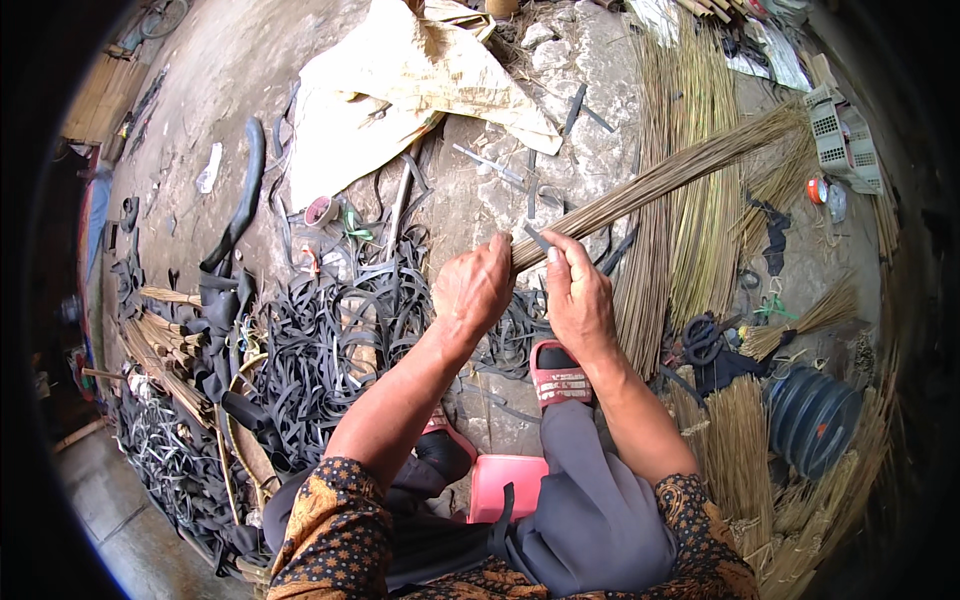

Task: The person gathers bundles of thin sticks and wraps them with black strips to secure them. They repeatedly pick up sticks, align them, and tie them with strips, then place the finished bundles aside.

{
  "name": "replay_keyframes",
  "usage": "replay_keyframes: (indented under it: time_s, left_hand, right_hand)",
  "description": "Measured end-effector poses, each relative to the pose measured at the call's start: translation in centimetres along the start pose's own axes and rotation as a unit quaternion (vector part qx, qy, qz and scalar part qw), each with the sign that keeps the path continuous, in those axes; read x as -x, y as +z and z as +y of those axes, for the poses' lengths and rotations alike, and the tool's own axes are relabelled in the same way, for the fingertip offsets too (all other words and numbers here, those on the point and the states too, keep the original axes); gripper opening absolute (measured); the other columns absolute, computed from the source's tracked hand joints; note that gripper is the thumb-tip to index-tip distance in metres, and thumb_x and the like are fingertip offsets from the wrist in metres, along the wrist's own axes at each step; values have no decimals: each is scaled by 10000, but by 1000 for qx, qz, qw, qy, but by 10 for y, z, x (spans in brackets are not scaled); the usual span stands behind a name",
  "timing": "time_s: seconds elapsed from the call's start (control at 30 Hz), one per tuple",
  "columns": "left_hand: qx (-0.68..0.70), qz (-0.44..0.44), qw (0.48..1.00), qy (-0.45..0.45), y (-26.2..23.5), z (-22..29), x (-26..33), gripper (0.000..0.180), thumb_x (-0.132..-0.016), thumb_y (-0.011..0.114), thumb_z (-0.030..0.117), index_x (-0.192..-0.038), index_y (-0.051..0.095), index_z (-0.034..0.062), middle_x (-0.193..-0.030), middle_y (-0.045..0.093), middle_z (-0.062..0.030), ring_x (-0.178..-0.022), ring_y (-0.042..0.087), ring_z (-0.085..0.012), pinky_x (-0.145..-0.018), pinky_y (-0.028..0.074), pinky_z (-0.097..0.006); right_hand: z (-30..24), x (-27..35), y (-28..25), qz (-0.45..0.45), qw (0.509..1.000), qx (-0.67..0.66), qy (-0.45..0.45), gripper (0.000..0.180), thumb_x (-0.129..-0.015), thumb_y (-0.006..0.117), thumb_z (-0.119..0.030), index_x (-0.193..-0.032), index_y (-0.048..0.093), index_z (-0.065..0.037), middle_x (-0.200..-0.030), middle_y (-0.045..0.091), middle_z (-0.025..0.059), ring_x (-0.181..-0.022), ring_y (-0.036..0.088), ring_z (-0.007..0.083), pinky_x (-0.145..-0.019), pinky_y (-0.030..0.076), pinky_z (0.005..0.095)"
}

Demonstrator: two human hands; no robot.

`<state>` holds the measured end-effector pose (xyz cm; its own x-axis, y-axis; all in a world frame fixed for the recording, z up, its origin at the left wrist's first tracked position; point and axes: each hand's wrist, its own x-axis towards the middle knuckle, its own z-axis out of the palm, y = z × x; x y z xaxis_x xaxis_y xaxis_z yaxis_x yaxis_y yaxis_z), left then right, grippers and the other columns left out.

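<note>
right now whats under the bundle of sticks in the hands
Under the stick bundle held by the left hand and right hand lie stony ground, black rubber strips and loose sticks. The ground directly beneath them is covered.

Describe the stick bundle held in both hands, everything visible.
The stick bundle is a tight sheaf of thin, straw-coloured sticks, slanting from the hands up to the right, its far end fanning slightly. The left hand grips its near end; the right hand pinches a dark strip against it. It passes above loose sticks on the ground.
</note>
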<state>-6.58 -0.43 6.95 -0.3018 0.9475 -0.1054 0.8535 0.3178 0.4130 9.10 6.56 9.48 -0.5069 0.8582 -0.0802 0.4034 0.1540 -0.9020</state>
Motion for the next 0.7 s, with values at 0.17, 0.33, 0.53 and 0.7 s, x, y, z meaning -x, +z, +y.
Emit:
replay_keyframes:
  time_s: [0.17, 0.33, 0.53, 0.7]
  left_hand:
    - [-12, -20, 1000, -18, 1, 0, 3, 201, -971, 611, 196, -1073, 578, 26, -879, 734, -210, -773, 744, -395, -675, 595, -500]
    - [-10, -19, 1000, -21, -1, 7, 2, 503, -974, 583, 168, -1434, 486, -11, -892, 741, -219, -762, 746, -387, -686, 594, -494]
    - [-6, -26, 999, -44, 1, 12, 6, 586, -983, 577, 178, -1527, 416, 30, -907, 745, -214, -764, 748, -385, -681, 589, -503]
    - [12, -49, 998, -27, -2, 10, 3, 423, -979, 664, 325, -1359, 561, 169, -926, 752, -207, -785, 730, -432, -686, 575, -542]
  right_hand:
    - [3, -3, 9, 32, 996, 48, -66, 296, -1051, 523, -75, -1317, 602, 27, -1028, 737, 230, -942, 740, 408, -807, 588, 480]
    - [3, -4, 16, 18, 1000, 6, 17, 386, -1028, 558, -79, -1401, 518, 11, -852, 720, 166, -776, 727, 387, -733, 569, 488]
    - [-1, -14, 14, 16, 999, 29, 38, 341, -1006, 592, -78, -1332, 530, 2, -718, 679, 120, -681, 710, 329, -679, 549, 456]
    - [3, -14, 11, -24, 997, -25, 63, 294, -1042, 577, -67, -1316, 530, 27, -767, 710, 102, -656, 636, 139, -629, 504, 320]
